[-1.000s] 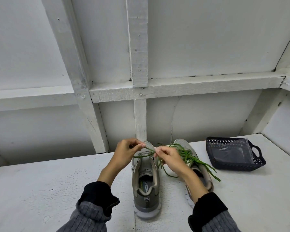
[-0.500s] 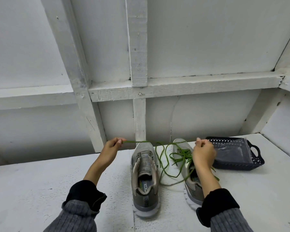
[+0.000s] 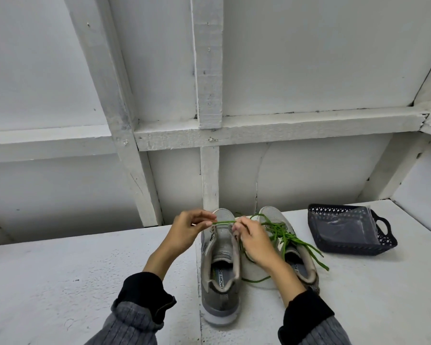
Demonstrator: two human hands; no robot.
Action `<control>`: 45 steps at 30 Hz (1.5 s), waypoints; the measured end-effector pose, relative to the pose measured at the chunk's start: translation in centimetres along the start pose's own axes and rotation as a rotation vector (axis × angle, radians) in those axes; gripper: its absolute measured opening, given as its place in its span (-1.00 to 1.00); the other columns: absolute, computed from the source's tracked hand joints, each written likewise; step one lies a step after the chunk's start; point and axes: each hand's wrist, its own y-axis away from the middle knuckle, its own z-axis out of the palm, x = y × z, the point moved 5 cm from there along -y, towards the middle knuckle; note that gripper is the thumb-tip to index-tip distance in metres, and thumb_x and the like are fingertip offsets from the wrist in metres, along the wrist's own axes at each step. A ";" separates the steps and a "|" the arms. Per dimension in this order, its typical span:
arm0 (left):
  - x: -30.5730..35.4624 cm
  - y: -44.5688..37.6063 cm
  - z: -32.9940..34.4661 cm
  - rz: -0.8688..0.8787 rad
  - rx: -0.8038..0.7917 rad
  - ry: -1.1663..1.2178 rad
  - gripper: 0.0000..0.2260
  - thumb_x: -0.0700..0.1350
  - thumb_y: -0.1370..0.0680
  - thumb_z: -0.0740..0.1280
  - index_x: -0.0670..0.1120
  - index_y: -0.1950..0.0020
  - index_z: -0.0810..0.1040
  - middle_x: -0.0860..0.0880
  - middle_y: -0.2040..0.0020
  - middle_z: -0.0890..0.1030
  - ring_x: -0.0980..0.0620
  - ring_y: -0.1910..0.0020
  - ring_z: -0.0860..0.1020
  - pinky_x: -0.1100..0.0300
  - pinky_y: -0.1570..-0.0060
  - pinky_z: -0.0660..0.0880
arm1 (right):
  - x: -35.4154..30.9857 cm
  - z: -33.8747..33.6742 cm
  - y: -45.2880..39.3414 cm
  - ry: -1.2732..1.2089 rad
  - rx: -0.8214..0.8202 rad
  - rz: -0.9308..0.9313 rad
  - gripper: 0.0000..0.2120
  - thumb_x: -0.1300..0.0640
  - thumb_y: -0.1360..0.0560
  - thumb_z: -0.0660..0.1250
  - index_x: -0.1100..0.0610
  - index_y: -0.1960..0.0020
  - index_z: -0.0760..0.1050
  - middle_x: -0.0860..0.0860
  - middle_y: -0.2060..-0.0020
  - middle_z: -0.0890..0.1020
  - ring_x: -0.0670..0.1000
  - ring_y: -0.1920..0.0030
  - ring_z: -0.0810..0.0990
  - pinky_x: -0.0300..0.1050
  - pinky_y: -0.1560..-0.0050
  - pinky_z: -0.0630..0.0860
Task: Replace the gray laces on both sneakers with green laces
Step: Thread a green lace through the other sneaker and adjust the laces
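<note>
Two grey sneakers stand side by side on the white table, toes toward the wall. The left sneaker [image 3: 220,265] has no lace in its eyelets that I can see. The right sneaker [image 3: 297,255] carries a tangle of green lace. A loose green lace [image 3: 225,222] stretches across the left sneaker's toe. My left hand [image 3: 188,230] pinches one end of it. My right hand [image 3: 255,241] pinches it a short way along, above the gap between the sneakers. The rest of the lace trails down past my right wrist.
A dark woven plastic basket [image 3: 343,247] with handles stands at the right, holding a clear plastic bag. White wooden wall framing [image 3: 209,135] rises right behind the sneakers. The table [image 3: 60,282] runs to the left and front.
My hands were spread wide apart with the green lace pulled taut half a second ago. They have come back together over the left sneaker's toe, both still holding the lace.
</note>
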 end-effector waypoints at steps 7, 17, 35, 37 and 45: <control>-1.1 0.2 -1.2 -0.042 0.118 -0.140 -0.94 -0.16 -0.51 0.43 -0.10 0.15 0.68 0.01 0.29 0.69 0.31 0.31 0.57 0.45 0.21 0.43 | 1.6 -3.2 -0.3 0.093 0.270 0.144 -0.74 0.18 -0.61 0.13 0.03 0.21 0.48 -0.06 0.48 0.41 -0.03 0.43 0.35 -0.10 0.34 0.28; -2.4 -0.2 1.5 -0.061 0.122 -0.162 -0.89 -0.17 -0.54 0.40 0.05 0.11 0.62 0.02 0.14 0.68 0.08 0.22 0.60 0.39 0.23 0.47 | 2.6 -2.7 0.4 0.469 0.103 0.245 -0.77 0.18 -0.59 0.18 0.12 -0.08 0.60 0.10 0.06 0.67 0.15 0.03 0.60 -0.03 0.10 0.54; -1.3 -2.2 4.7 0.027 -0.134 -0.050 -0.72 -0.12 -0.69 0.10 0.01 0.10 0.54 0.06 0.28 0.55 0.28 0.31 0.46 0.25 0.15 0.35 | 1.3 -5.5 -0.5 -0.126 0.344 0.158 -0.87 0.25 -0.52 0.34 0.12 0.06 0.67 -0.17 0.22 0.64 -0.17 0.13 0.60 -0.35 0.10 0.49; -1.2 -2.1 4.0 0.019 -0.128 -0.015 -0.73 -0.15 -0.69 0.07 0.00 0.04 0.54 0.07 0.34 0.49 0.23 0.43 0.37 0.29 0.32 0.29 | 1.4 -5.5 -0.3 -0.044 0.349 0.183 -0.86 0.26 -0.52 0.34 0.12 0.07 0.67 -0.17 0.27 0.61 -0.20 0.20 0.57 -0.47 0.16 0.44; -1.3 -2.0 2.5 -0.046 0.059 -0.060 -0.85 -0.11 -0.61 0.28 -0.07 0.15 0.46 0.05 0.31 0.67 0.10 0.30 0.52 0.24 0.21 0.43 | 1.9 -4.2 0.2 0.006 0.478 0.199 -0.86 0.26 -0.52 0.33 0.17 0.01 0.66 -0.01 0.16 0.68 -0.04 0.12 0.60 -0.16 0.03 0.50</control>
